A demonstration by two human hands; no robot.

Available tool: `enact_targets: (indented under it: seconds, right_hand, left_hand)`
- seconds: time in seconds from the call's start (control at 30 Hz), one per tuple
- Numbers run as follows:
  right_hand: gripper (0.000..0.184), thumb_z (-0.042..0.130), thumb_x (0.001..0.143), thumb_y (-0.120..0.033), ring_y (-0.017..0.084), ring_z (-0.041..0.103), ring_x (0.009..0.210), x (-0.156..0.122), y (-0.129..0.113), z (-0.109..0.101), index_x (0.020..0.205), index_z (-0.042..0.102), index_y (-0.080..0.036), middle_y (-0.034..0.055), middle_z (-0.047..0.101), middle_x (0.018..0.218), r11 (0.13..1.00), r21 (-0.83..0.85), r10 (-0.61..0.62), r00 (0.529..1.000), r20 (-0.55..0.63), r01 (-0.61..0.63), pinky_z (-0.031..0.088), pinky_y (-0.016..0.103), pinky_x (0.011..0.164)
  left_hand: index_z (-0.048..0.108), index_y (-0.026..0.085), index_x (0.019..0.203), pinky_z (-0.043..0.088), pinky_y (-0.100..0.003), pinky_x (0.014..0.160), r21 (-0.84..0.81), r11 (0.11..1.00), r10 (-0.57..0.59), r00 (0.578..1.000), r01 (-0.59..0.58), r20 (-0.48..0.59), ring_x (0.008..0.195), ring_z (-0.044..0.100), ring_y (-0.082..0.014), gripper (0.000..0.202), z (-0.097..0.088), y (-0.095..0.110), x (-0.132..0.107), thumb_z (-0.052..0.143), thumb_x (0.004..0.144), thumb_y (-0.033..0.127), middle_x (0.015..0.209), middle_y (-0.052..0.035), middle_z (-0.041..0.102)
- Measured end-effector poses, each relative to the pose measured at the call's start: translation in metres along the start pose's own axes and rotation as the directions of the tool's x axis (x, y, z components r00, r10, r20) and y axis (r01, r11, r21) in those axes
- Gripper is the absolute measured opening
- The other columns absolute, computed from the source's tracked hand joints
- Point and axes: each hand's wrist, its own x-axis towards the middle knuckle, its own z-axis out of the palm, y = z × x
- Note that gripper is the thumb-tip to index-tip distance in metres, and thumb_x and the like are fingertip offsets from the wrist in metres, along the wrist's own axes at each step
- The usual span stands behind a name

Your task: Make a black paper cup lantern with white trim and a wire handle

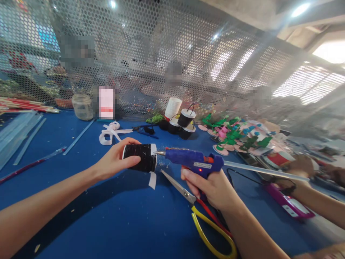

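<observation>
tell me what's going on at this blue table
A person's left hand holds a black cup on its side, a white strip hanging from one end. The right hand grips a glue gun, its tip at or almost at the strip on the cup's edge. Scissors lie on the table nearby.

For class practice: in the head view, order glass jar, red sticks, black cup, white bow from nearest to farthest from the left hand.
1. Black cup: in the left hand
2. White bow: just beyond
3. Glass jar: back left
4. Red sticks: far left
</observation>
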Motion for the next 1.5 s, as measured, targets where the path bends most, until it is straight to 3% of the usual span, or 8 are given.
enact_targets:
  seconds: [0.37, 0.67, 1.1, 1.3, 1.5]
  right_hand:
    - [0.026, 0.053, 0.074, -0.038, 0.005, 0.035, 0.033, -0.003, -0.003, 0.004, 0.061, 0.051, -0.016, -0.0070, 0.039, 0.037, 1.000, 0.014, 0.016, 0.999, 0.036, -0.017, 0.031, 0.020, 0.036]
    - [0.025, 0.053, 0.075, -0.037, 0.005, 0.034, 0.032, -0.001, -0.004, 0.007, 0.066, 0.054, -0.014, -0.0074, 0.039, 0.036, 0.999, 0.034, -0.024, 0.999, -0.029, 0.025, 0.030, 0.020, 0.035]
    - [0.024, 0.055, 0.071, -0.038, 0.006, 0.037, 0.034, -0.005, -0.004, 0.007, 0.064, 0.055, -0.015, -0.0061, 0.041, 0.038, 0.999, -0.009, 0.043, 0.999, -0.022, -0.043, 0.034, 0.020, 0.035]
    - [0.023, 0.057, 0.070, -0.037, 0.006, 0.037, 0.034, -0.005, -0.004, 0.007, 0.065, 0.055, -0.014, -0.0064, 0.042, 0.038, 0.999, 0.003, 0.042, 0.999, -0.011, -0.042, 0.035, 0.019, 0.035]
    - [0.021, 0.059, 0.070, -0.035, 0.004, 0.031, 0.030, 0.003, 0.001, 0.002, 0.072, 0.055, -0.014, -0.0088, 0.039, 0.035, 0.985, 0.171, 0.033, 0.999, -0.039, -0.026, 0.026, 0.018, 0.033]
  left_hand:
    - [0.044, 0.019, 0.095, 0.038, -0.020, 0.050, -0.060, 0.997, -0.036, 0.999, 0.038, 0.037, 0.061, 0.050, -0.0108, 0.038, -0.003, -0.006, 0.000, 0.059, 0.066, 0.040, 0.074, 0.0007, 0.053]
    - [0.046, 0.018, 0.092, 0.042, -0.022, 0.057, -0.040, 0.999, -0.026, 0.998, 0.028, 0.050, 0.068, 0.051, -0.0122, 0.037, -0.001, -0.002, 0.000, 0.061, 0.064, 0.036, 0.077, 0.0014, 0.054]
    - [0.046, 0.016, 0.090, 0.037, -0.018, 0.041, -0.245, 0.967, -0.067, 0.998, 0.067, 0.008, 0.049, 0.048, -0.0087, 0.040, 0.000, -0.007, 0.004, 0.061, 0.064, 0.042, 0.064, 0.0009, 0.052]
    - [0.048, 0.016, 0.085, 0.037, -0.019, 0.039, -0.367, 0.923, -0.120, 0.993, 0.114, 0.008, 0.047, 0.048, -0.0092, 0.036, 0.000, -0.009, 0.006, 0.061, 0.065, 0.043, 0.061, 0.0007, 0.054]
    - [0.051, 0.014, 0.069, 0.031, -0.020, 0.034, -0.469, 0.841, -0.298, 0.954, 0.271, 0.018, 0.037, 0.046, -0.0106, 0.031, -0.002, -0.014, 0.010, 0.051, 0.070, 0.045, 0.046, -0.0002, 0.050]
